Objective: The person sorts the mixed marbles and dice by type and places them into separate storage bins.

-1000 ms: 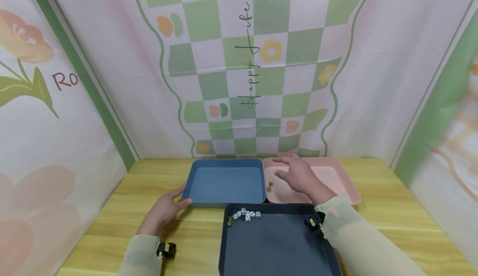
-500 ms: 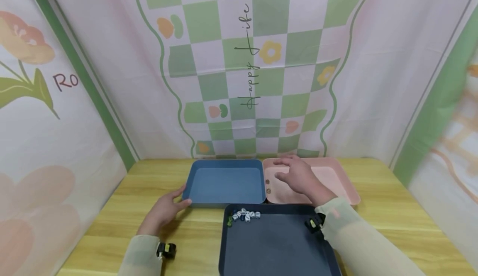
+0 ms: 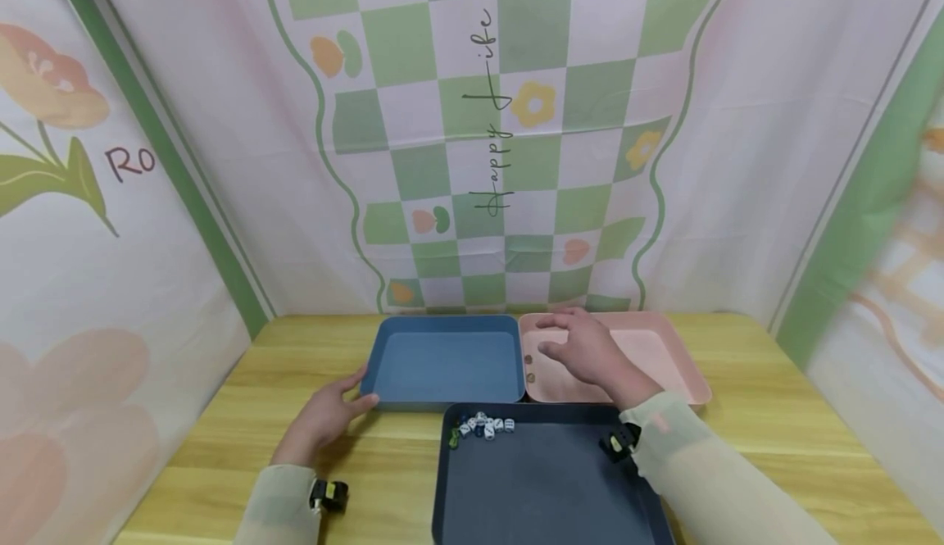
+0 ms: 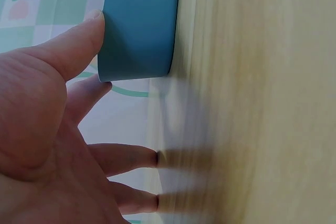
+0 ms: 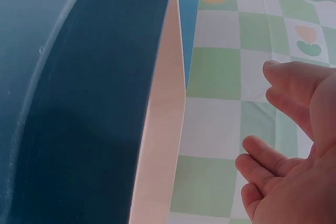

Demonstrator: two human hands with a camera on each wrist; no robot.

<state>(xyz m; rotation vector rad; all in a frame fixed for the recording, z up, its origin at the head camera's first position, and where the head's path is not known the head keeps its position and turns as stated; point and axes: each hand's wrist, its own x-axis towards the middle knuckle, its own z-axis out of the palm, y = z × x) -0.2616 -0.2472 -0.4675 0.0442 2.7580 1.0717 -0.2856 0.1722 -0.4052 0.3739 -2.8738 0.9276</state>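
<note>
My left hand (image 3: pixel 322 415) rests at the near left corner of the blue tray (image 3: pixel 442 406). In the left wrist view its thumb touches the rim of that tray, the index fingertip is at the corner, and the other fingers extend toward the table. My right hand (image 3: pixel 587 347) hovers over the pink tray (image 3: pixel 686 361) with fingers spread and nothing held. Two small brownish pieces (image 3: pixel 529 378) lie in the pink tray along its left wall. Several white dice (image 3: pixel 489 429) cluster at the far left corner of the dark tray (image 3: pixel 553 479), beside green dice (image 3: pixel 453 438).
The blue and pink trays stand side by side at the back of the wooden table (image 3: pixel 383 479). The dark tray sits in front of them, nearer me. A printed curtain (image 3: pixel 413 160) hangs behind, and more printed cloth encloses both sides.
The two small pieces have shifted against the left wall of the pink tray and lie farther apart. My right hand has barely moved over them; the left hand has stayed put.
</note>
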